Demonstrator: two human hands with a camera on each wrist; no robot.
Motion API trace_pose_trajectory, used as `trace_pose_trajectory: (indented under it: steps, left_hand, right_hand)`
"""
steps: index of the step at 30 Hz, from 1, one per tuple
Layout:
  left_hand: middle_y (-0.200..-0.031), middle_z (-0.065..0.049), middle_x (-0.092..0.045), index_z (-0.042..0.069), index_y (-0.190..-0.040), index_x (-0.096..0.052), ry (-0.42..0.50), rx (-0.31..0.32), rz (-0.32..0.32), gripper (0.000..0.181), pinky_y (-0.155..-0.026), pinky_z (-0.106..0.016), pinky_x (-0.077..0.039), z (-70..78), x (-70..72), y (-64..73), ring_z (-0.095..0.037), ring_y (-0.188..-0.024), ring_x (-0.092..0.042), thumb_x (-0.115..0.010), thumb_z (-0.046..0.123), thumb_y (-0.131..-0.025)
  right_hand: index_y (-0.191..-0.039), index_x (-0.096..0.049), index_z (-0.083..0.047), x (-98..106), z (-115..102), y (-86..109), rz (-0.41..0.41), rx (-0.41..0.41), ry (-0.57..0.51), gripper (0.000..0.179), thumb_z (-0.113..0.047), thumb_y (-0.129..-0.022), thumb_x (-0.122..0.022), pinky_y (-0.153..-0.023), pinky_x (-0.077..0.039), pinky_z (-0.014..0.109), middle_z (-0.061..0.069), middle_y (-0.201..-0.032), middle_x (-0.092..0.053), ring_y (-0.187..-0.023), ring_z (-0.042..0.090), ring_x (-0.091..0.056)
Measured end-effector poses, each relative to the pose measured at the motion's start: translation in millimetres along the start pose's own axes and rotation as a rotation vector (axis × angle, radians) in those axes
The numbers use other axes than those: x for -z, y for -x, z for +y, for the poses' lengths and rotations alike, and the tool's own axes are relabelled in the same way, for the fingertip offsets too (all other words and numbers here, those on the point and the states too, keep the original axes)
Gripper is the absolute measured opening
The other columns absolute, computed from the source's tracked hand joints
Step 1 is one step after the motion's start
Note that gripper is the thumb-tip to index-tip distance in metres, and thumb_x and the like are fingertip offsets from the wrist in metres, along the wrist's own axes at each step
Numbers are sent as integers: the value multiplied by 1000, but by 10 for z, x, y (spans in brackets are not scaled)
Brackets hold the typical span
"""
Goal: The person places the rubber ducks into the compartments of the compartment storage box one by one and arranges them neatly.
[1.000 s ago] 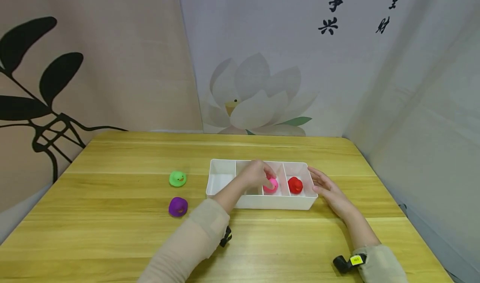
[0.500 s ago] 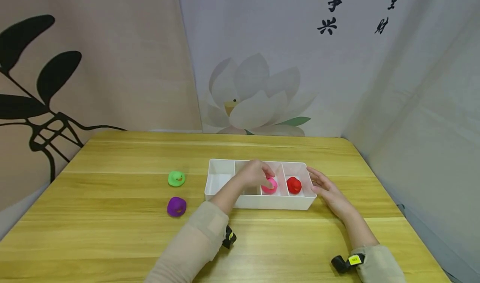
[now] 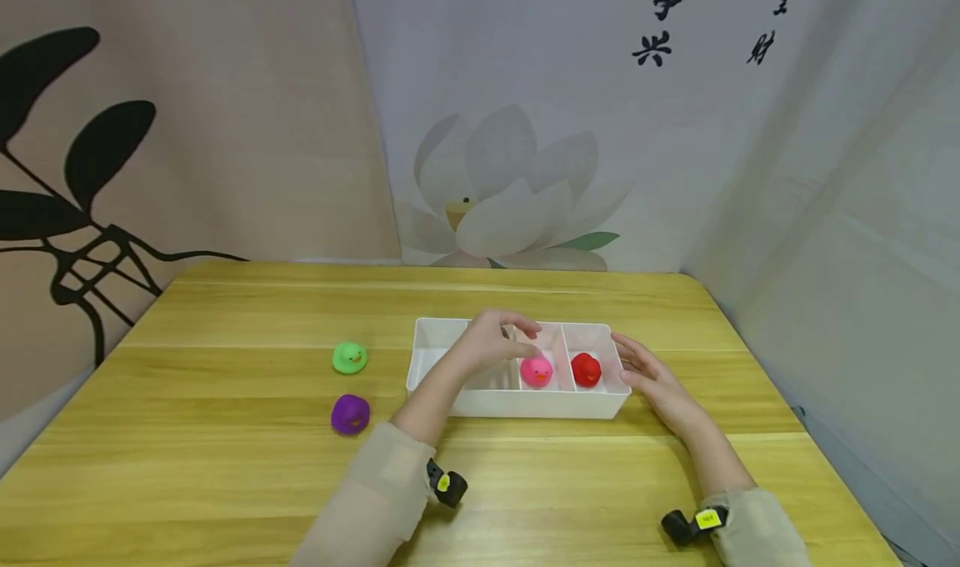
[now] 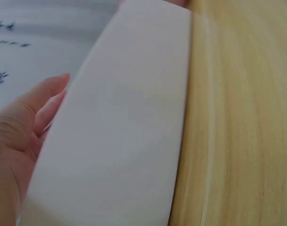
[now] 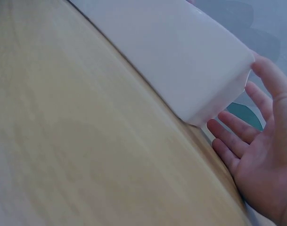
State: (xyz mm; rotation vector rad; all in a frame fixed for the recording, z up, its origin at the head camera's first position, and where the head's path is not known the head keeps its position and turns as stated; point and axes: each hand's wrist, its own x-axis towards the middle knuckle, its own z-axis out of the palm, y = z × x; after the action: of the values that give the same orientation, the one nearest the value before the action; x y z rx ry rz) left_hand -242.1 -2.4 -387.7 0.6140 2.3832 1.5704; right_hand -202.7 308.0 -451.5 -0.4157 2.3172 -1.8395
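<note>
A long white box (image 3: 540, 404) with several compartments in a row stands on the table. My left hand (image 3: 495, 342) hovers over its middle, thumb and fingers spread apart and holding nothing. Just below the thumb, a pink rubber duck (image 3: 537, 373) sits in the second compartment from the right. A red rubber duck (image 3: 587, 370) occupies the rightmost one. At the box's right end rests my right hand (image 3: 663, 388); in the right wrist view its extended fingers lie along the end wall, thumb at the rim corner. The left wrist view shows mostly the box's front wall (image 4: 115, 113).
To the left of the box, a green rubber duck (image 3: 349, 358) lies behind a purple one (image 3: 350, 415) on the wooden table (image 3: 225, 467). Printed cloth (image 3: 540, 67) hangs behind the table's far edge and along its right side.
My left hand has let go of the pink duck and lifted slightly up and left, fingers spreading. The duck stays in its compartment. The right hand keeps its place at the box's end.
</note>
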Motion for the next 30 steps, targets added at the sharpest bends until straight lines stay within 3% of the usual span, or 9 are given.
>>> trace_pose_trajectory:
  steps: [5, 10, 20, 30]
  left_hand:
    - [-101, -3, -66, 14, -104, -73, 61, -46, 68, 27, -56, -29, -40, 10, 124, 142, -19, -71, -49, -79, 22, -79]
    - [-94, -6, -66, 16, -103, -74, 117, -55, 108, 26, -53, -28, -34, 75, 239, 300, -19, -66, -49, -80, 21, -79]
    - [-99, -4, -67, 10, -109, -72, 118, -108, 154, 28, -58, -27, -38, 254, 527, 672, -23, -72, -53, -77, 14, -82]
    - [-95, -4, -67, 14, -106, -72, 89, -129, 179, 26, -54, -26, -40, 201, 796, 998, -25, -69, -53, -78, 16, -81]
  right_hand:
    - [-150, -28, -10, -19, -12, -9, -2, -4, -1, 57, -11, -97, -49, -95, -35, 21, 23, -149, -29, -134, 39, -28]
    - [-151, -26, -8, -29, -6, -14, -10, 5, -1, 57, -11, -98, -48, -94, -36, 20, 24, -148, -29, -134, 40, -27]
    - [-150, -26, -6, -21, 18, -26, -14, 35, -13, 57, -9, -97, -48, -95, -37, 20, 26, -147, -30, -130, 34, -33]
    - [-150, -26, -6, -18, 16, -12, -7, 25, 5, 57, -10, -98, -48, -94, -37, 19, 26, -147, -30, -131, 39, -29]
